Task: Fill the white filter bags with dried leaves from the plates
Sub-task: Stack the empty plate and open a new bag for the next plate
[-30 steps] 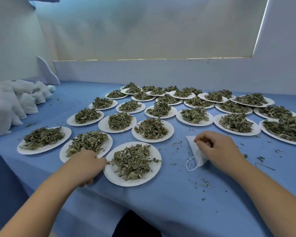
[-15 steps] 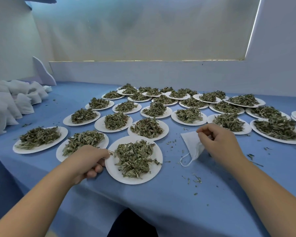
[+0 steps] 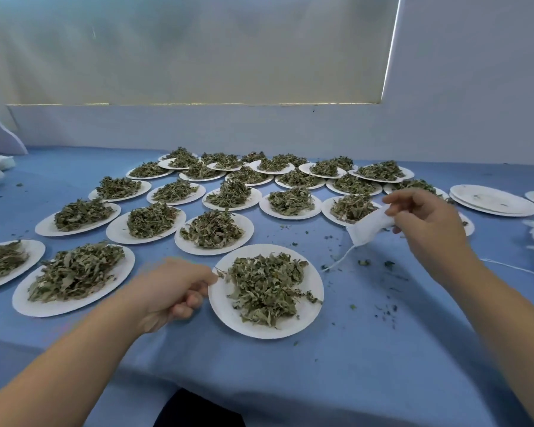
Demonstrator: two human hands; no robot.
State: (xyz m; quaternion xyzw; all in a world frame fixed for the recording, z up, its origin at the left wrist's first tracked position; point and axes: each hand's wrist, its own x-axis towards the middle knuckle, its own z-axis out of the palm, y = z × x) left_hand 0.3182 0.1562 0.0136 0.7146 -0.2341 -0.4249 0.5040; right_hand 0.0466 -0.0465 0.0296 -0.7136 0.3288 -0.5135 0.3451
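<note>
Pinching a flat bag (image 3: 369, 228) at middle right of the frame, the right hand (image 3: 426, 220) holds it up, the left hand (image 3: 173, 291) grips the near plate (image 3: 259, 329), a few empty plates (image 3: 490, 200) sit far right, and most others hold leaves (image 3: 265, 288).

The table cover (image 3: 352, 349) is a blue cloth-like sheet, matt and smooth, lightly creased at the front edge. The nearest plate (image 3: 225, 312) — like the others — appears to be white paper or pulp with a matt finish, and the dried leaves (image 3: 265, 285) on it look dull, crinkled and rough. The filter bag (image 3: 367, 228) is thin white fibrous paper or non-woven cloth, matt and softly creased, with a fine white string (image 3: 339, 260) — the window blind (image 3: 198, 47) looks like matt fabric.
</note>
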